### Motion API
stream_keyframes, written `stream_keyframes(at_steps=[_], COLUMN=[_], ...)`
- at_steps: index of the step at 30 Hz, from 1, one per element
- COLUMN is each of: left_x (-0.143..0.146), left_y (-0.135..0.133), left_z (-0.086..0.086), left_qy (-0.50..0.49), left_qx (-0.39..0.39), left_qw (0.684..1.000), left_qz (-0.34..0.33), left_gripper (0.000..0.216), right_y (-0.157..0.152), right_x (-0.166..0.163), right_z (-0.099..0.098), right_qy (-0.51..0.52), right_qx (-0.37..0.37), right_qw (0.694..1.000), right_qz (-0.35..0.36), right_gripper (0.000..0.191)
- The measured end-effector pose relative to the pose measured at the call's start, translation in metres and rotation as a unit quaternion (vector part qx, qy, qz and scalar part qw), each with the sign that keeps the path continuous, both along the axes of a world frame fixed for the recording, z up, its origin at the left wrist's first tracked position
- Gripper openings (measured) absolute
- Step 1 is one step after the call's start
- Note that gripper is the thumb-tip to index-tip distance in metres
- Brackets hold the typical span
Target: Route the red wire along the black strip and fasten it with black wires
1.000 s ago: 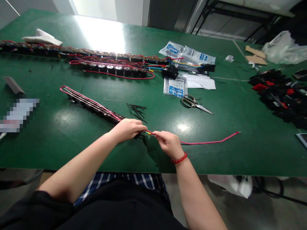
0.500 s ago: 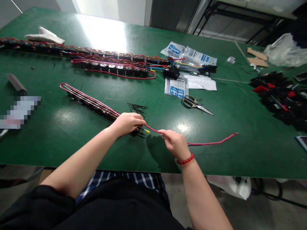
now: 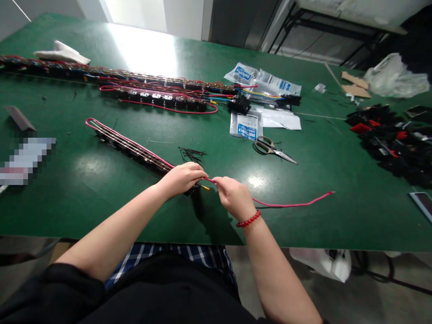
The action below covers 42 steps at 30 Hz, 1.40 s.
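Observation:
A red wire (image 3: pixel 290 205) runs along a long black terminal strip (image 3: pixel 135 157), loops round at its far left end and trails off to the right with a bare tip. My left hand (image 3: pixel 185 177) lies over the strip's near right end, its fingertips closed on the red wire. Just right of it, my right hand (image 3: pixel 234 195) pinches the same wire; a short red stretch shows between the two hands. A small yellow-tipped lead (image 3: pixel 205 187) pokes out below my left fingers. The strip's end under my left hand is partly hidden.
Loose black cable ties (image 3: pixel 192 154) lie behind my left hand. Scissors (image 3: pixel 275 150) and plastic packets (image 3: pixel 247 125) are further back. Long wired strips (image 3: pixel 158 95) stretch across the table's far side, with a white glove (image 3: pixel 62 53) behind. Black and red parts (image 3: pixel 388 139) are heaped at right.
My right hand has slid left along the red wire, closer to my left hand. My left hand has shifted slightly right and down. The view has moved a little.

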<state>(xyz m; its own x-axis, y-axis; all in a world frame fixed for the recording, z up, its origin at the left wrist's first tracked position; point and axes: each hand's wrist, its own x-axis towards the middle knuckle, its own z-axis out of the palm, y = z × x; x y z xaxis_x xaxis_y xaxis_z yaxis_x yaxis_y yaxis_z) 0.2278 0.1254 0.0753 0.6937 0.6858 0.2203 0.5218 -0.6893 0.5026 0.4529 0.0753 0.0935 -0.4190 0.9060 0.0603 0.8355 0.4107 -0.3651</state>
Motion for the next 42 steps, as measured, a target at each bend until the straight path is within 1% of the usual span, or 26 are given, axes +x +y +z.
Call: stream_keyframes(at_steps=[3, 6, 9, 12, 15, 18, 23, 27, 29, 32, 35, 39, 42], left_x=[-0.005, -0.025, -0.047, -0.056, -0.054, -0.054, -0.068, -0.081, -0.085, -0.084, -0.077, -0.061, -0.045], left_y=[0.002, 0.01, 0.019, 0.023, 0.023, 0.022, 0.017, 0.01, 0.008, 0.007, 0.006, 0.001, -0.006], left_z=[0.001, 0.002, 0.0, -0.002, -0.003, -0.004, -0.006, -0.008, -0.009, -0.011, -0.012, -0.013, -0.015], left_qy=[0.023, 0.049, 0.06, 0.063, 0.06, 0.061, 0.073, 0.079, 0.079, 0.069, 0.063, 0.062, 0.053], left_qx=[0.02, 0.02, -0.014, -0.052, -0.057, -0.046, -0.029, -0.025, -0.022, -0.019, -0.009, 0.01, 0.023], left_qw=[0.999, 0.998, 0.997, 0.994, 0.994, 0.995, 0.994, 0.995, 0.995, 0.996, 0.995, 0.992, 0.99], left_qz=[-0.009, 0.018, 0.054, 0.074, 0.072, 0.063, 0.071, 0.05, 0.049, 0.057, 0.074, 0.108, 0.13], left_gripper=[0.03, 0.028, 0.028, 0.028, 0.03, 0.03, 0.029, 0.044, 0.046, 0.041, 0.039, 0.037, 0.035], right_y=[0.005, 0.007, 0.007, 0.006, 0.004, 0.001, -0.003, -0.003, -0.003, 0.0, 0.003, 0.008, 0.012], right_x=[-0.008, -0.006, 0.0, 0.002, 0.001, 0.002, 0.007, 0.01, 0.012, 0.013, 0.017, 0.025, 0.035], right_z=[-0.002, -0.008, -0.015, -0.02, -0.024, -0.024, -0.024, -0.027, -0.029, -0.027, -0.022, -0.018, -0.021], right_qy=[0.013, 0.04, 0.054, 0.06, 0.067, 0.076, 0.089, 0.1, 0.099, 0.094, 0.088, 0.086, 0.088], right_qx=[-0.009, -0.013, -0.021, -0.032, -0.034, -0.036, -0.042, -0.058, -0.065, -0.065, -0.05, -0.035, -0.04], right_qw=[1.0, 0.999, 0.998, 0.997, 0.996, 0.995, 0.994, 0.992, 0.992, 0.993, 0.994, 0.995, 0.995], right_qz=[-0.01, -0.03, -0.038, -0.043, -0.05, -0.051, -0.052, -0.048, -0.044, -0.035, -0.029, -0.029, -0.036], right_gripper=[0.024, 0.024, 0.029, 0.032, 0.031, 0.032, 0.033, 0.033, 0.034, 0.036, 0.036, 0.033, 0.03])
